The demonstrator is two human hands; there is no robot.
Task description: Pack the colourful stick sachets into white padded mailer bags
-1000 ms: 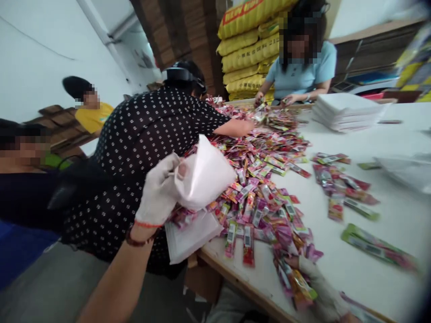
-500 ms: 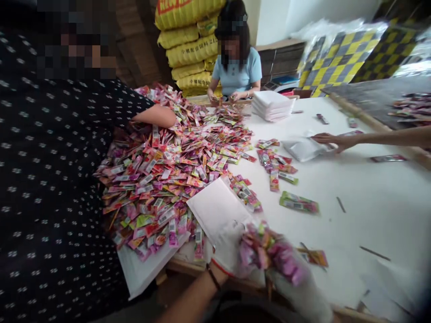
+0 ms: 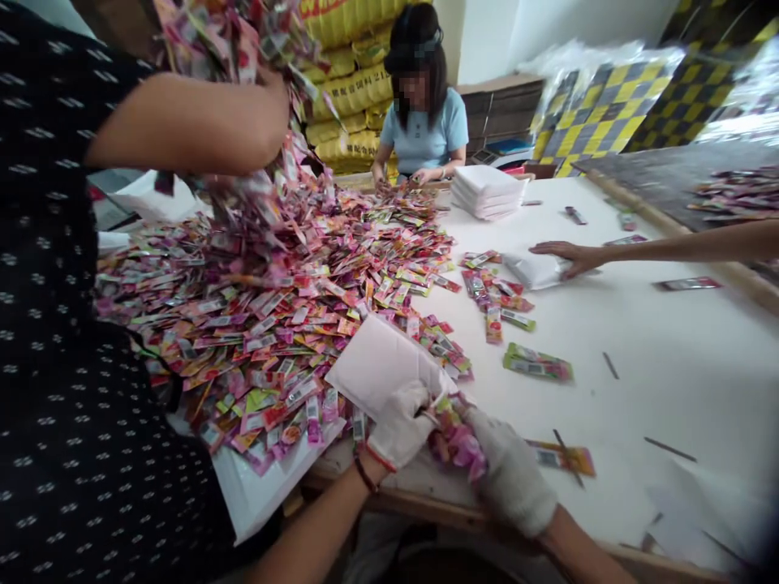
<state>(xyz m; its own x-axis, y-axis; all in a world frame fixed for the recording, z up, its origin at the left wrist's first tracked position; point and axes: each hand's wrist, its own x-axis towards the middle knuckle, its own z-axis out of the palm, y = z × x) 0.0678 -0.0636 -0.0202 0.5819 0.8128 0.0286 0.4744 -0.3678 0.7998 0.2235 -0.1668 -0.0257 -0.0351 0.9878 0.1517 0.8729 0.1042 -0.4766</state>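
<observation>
My left hand [image 3: 400,427], in a white glove, grips the open end of a white mailer bag [image 3: 380,364] lying at the table's near edge. My right hand [image 3: 508,469], also gloved, is closed on a bunch of pink and green sachets [image 3: 455,434] whose ends sit at the bag's mouth. A big heap of colourful sachets [image 3: 292,300] spreads over the table just left of the bag. More white bags [image 3: 256,491] lie under the heap's near edge.
A person in a black dotted top [image 3: 54,389] stands close on my left, with an arm [image 3: 182,122] raised over the heap and sachets falling. Another person's hand [image 3: 569,255] rests on a white bag across the white table [image 3: 669,357]. A seated person [image 3: 419,122] works at the far end beside stacked white bags [image 3: 490,191].
My right hand has brought the bunch of sachets lower, to the bag's mouth. The neighbour's arm has risen from the heap and now drops sachets onto it.
</observation>
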